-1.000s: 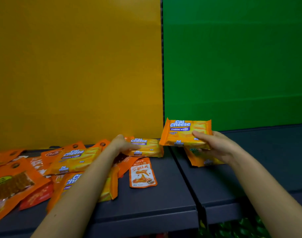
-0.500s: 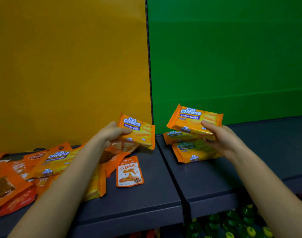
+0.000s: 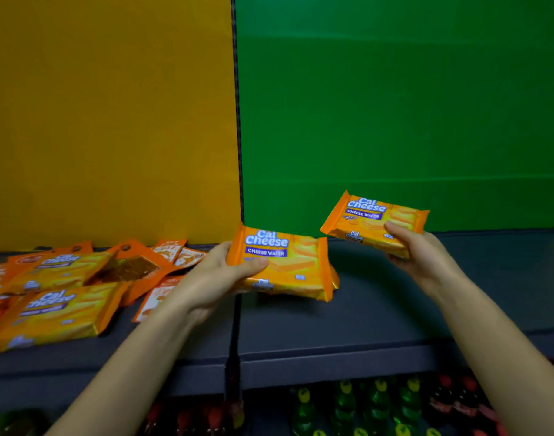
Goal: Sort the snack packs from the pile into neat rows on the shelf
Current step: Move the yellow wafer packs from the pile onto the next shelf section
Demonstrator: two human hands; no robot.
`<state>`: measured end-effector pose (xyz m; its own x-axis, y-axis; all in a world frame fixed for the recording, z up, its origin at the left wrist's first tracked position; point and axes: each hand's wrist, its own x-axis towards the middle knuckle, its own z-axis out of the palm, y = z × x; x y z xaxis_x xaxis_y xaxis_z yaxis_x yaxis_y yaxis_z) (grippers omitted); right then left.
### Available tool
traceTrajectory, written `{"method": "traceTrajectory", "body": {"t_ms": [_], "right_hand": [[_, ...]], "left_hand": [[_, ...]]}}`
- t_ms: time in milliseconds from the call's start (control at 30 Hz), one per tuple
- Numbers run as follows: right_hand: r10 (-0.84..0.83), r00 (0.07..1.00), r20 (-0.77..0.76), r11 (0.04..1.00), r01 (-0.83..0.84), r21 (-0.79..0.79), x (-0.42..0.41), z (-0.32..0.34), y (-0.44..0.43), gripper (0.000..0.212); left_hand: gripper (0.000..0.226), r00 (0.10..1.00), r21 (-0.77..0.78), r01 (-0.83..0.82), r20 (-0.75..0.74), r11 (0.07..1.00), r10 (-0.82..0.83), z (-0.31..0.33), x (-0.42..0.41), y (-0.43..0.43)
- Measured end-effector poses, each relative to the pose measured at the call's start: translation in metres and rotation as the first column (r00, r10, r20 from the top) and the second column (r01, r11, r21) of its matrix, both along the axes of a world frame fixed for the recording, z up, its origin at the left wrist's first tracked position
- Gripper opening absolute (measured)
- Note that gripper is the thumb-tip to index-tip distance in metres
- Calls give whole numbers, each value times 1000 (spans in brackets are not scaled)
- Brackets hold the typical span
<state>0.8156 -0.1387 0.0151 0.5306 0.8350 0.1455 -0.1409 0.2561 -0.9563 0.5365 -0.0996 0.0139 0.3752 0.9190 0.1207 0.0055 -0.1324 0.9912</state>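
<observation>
Orange wafer pack [image 3: 296, 269] clasped in left grip [image 3: 217, 280], perhaps atop lower pack [image 3: 334, 279]; right grip [image 3: 426, 261] clasps second pack [image 3: 371, 220].

Lit brightly on far panels [image 3: 395, 105], dim under near shelf [image 3: 332, 360]; smeared by motion blur over left pile [image 3: 58, 306]; bowed toward edges.

Left shelf section [image 3: 86, 354]: a pile of orange snack packs [image 3: 58, 297] is covering its back and left, leaving a bare front strip
Right shelf section [image 3: 379, 316]: bare surface is stretching right and forward, giving a hand room to pass
Back: a yellow panel [image 3: 112, 121] and a green panel [image 3: 395, 105] are closing off the rear, an upright strip [image 3: 237, 121] running between them
Middle: the left hand [image 3: 212, 278] is holding a wafer pack [image 3: 288, 269] where the sections meet, a stacked pack [image 3: 334, 278] peeking out beneath
Right: the right hand [image 3: 426, 262] is holding a second wafer pack [image 3: 370, 221] above bare shelf, apart from the first
</observation>
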Motion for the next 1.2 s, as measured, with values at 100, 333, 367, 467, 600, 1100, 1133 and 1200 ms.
{"method": "traceTrajectory", "body": {"t_ms": [100, 333, 367, 467, 600, 1100, 1133, 1200], "right_hand": [[38, 999, -4, 999, -38, -26, 20, -6, -5, 23], [105, 994, -16, 990, -106, -93, 53, -24, -7, 25], [111, 994, -18, 989, -112, -101, 56, -26, -6, 24], [128, 991, -32, 984, -131, -122, 66, -33, -1, 22], [133, 990, -42, 977, -138, -160, 76, -36, 11, 23], [128, 905, 405, 903, 62, -424, 129, -43, 110, 44], [111, 873, 476, 894, 121, -430, 132, -46, 116, 47], [78, 806, 587, 878, 224, -423, 133, -49, 123, 48]], "left_hand": [[38, 1000, -81, -3, 14, 997, 4, -22, 16, -23], [27, 989, -90, -127, -94, 988, 119, -49, 34, -44], [25, 980, -52, -145, -145, 988, 136, -49, 35, -44], [27, 940, 17, -148, -308, 989, 146, -48, 32, -43], [58, 834, 103, -146, -523, 984, 179, -43, 31, -42], [55, 384, 827, -130, -466, 546, 797, -36, 42, -8], [44, 383, 835, -152, -443, 529, 811, -35, 42, -4], [29, 375, 844, -186, -412, 502, 830, -35, 43, 3]]}}
